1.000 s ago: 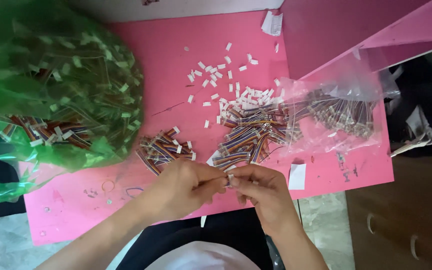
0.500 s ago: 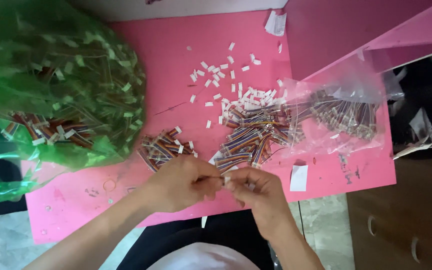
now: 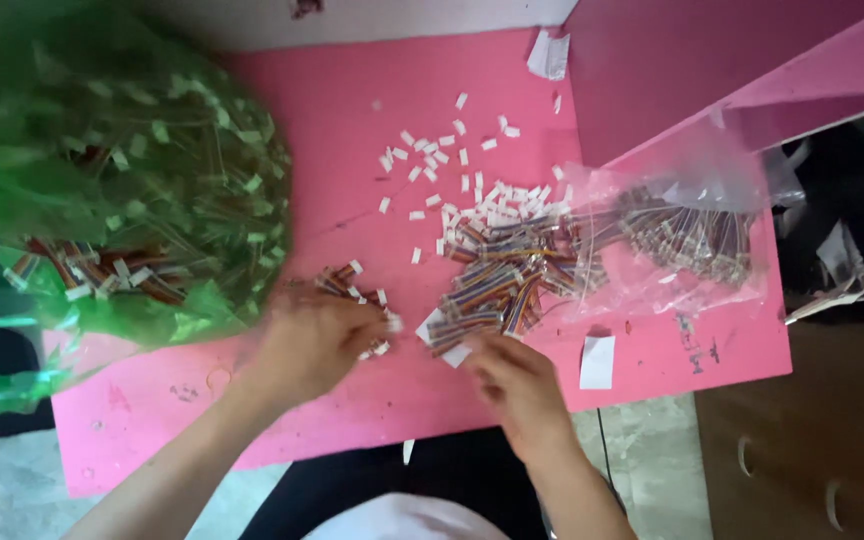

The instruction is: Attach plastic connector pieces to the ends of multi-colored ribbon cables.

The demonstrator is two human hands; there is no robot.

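The left hand [image 3: 317, 340] is laid, grip blurred beyond telling, on the small cable bundle [image 3: 347, 285]; the right hand [image 3: 517, 385], grip narrow, touches the rainbow cable pile [image 3: 497, 290], from whose near edge one cable is best pinched.

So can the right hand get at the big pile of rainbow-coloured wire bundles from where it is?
Probably yes. The right hand sits at the near edge of the wire pile, fingers by a white connector at its edge, nothing lying between. The clear bag lies farther right, out of the way.

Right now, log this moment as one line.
left hand: on small wire bundle | right hand: at big rainbow wire pile | white connectors scattered on pink table | green bag left
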